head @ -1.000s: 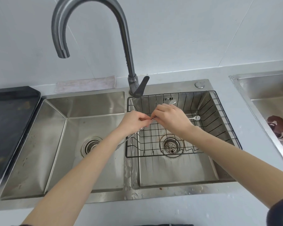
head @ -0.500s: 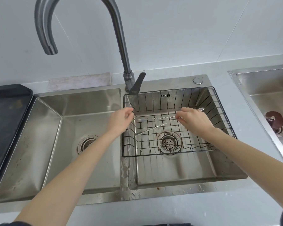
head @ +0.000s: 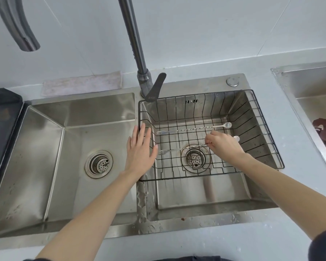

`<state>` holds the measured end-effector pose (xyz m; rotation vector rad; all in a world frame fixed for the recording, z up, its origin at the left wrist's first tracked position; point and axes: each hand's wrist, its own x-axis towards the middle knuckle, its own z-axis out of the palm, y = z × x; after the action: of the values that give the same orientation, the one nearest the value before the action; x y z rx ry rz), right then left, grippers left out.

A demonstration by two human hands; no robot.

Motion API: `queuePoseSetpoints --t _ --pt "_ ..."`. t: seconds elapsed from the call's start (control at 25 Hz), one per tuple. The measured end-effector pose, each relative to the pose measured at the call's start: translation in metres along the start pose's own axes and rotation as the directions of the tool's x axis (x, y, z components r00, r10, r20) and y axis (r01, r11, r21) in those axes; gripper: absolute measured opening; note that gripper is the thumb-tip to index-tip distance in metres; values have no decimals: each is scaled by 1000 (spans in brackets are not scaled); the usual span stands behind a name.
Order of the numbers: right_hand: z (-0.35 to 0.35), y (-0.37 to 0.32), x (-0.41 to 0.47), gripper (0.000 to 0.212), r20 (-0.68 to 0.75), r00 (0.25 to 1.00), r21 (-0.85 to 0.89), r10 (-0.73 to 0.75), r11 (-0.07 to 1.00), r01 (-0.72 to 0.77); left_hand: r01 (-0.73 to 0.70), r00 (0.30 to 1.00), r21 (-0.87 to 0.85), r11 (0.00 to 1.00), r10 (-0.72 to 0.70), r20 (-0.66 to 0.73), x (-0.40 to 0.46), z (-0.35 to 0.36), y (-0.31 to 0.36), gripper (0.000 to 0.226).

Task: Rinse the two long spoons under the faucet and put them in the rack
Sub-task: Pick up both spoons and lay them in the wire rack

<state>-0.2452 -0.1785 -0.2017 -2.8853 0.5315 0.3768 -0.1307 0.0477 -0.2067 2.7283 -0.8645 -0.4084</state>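
Two long thin metal spoons with twisted stems and forked ends are in the black wire rack [head: 256, 117], which sits in the right sink basin. The far spoon [head: 194, 129] lies flat on the rack floor, its bowl to the right. The near spoon [head: 179, 149] lies across the rack above the drain, pinched at its stem by my right hand [head: 224, 146]. My left hand [head: 140, 149] hovers with fingers spread over the divider at the rack's left edge and holds nothing. The grey faucet [head: 135, 40] arches over to the left basin; no water runs.
The left basin [head: 51, 147] holds only its drain strainer [head: 99, 163]. A black tray [head: 0, 117] lies at the far left. A pale cloth [head: 81, 83] rests behind the sinks. A second sink [head: 312, 91] with a brown object stands at the right. The front counter is wet.
My hands have moved apart. The left hand let go of the spoon end and opened flat. One spoon now lies free in the rack, and my right hand has lowered the other onto it.
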Motion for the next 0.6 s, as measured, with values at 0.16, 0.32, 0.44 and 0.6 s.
queuePoseSetpoints --t 0.16,0.32,0.44,0.6 --pt "8 0 0 25 55 998 37 43 998 -45 0 999 -1 1000 0 -40 0 3 0 62" --pt "13 -1 1 25 80 996 48 39 998 -43 4 998 -14 1000 -4 -66 0 5 1 61" --pt "13 -2 2 24 89 996 48 25 998 -29 2 997 -24 1000 -4 -73 1 6 1 60" --pt "9 0 -3 24 66 997 75 39 996 -44 -4 996 -45 999 0 -84 0 5 -1 59"
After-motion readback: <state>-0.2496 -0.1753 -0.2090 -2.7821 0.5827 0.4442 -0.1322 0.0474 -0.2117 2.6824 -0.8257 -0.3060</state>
